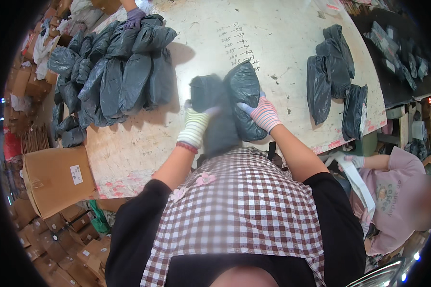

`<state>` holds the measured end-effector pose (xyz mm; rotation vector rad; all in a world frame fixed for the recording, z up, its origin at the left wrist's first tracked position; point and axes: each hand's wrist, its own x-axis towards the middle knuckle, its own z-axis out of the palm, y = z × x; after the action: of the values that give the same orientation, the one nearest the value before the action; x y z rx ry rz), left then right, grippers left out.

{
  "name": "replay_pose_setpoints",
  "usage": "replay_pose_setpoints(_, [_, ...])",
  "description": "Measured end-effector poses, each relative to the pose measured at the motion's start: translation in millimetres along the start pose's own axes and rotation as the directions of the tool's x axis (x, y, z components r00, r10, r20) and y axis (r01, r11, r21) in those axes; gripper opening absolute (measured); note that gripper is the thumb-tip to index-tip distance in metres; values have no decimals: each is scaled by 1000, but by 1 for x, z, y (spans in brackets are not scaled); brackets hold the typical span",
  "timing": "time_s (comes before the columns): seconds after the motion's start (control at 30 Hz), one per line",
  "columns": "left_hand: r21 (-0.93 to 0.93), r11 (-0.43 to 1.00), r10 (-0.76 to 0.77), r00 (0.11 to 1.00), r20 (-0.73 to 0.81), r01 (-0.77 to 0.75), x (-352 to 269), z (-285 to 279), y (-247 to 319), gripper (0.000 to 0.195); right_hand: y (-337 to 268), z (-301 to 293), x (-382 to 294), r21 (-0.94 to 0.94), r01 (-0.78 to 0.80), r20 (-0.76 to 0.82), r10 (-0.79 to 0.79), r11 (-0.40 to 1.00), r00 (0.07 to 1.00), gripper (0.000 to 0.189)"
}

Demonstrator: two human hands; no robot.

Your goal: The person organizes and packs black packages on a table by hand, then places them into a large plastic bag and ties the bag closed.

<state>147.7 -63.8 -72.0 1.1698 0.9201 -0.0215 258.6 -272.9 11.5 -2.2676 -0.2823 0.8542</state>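
In front of my apron, my left hand (195, 123), in a white and yellow-green striped knit glove, grips a black plastic-wrapped package (205, 92). A blurred dark shape (221, 132) runs down beside it towards the apron; whether it is the same package or a second one cannot be told. My right hand (263, 114), in a pink and blue striped glove, holds another black plastic-wrapped package (243, 84) with its thumb on top. That package lies lengthwise away from me, close beside the first. Handwritten numbers (237, 45) mark the pale tabletop (208, 39) beyond them.
A heap of black packages (111, 71) covers the table's left, with another person's purple-gloved hand (134, 18) on it. Several more packages (332, 64) lie at the right. A cardboard box (57, 179) stands at the left corner. A co-worker (395, 204) at the right holds a white panel-like object (359, 184).
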Motion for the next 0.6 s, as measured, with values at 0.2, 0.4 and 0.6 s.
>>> replay_pose_setpoints(0.2, [425,855,361,929,-74,-298,-32,-9,3,98,-3,42,5,-163,-79,-109,62,983,992,98])
replay_pose_setpoints(0.4, [441,843,350,937,-14,-308,-23,-6,7,69,-5,36,6,-114,-121,-58,115,986,992,99])
replay_pose_setpoints(0.6, [96,995,-6,998,-56,11,7,-45,0,55,2,43,11,-172,-118,-87,105,978,991,101])
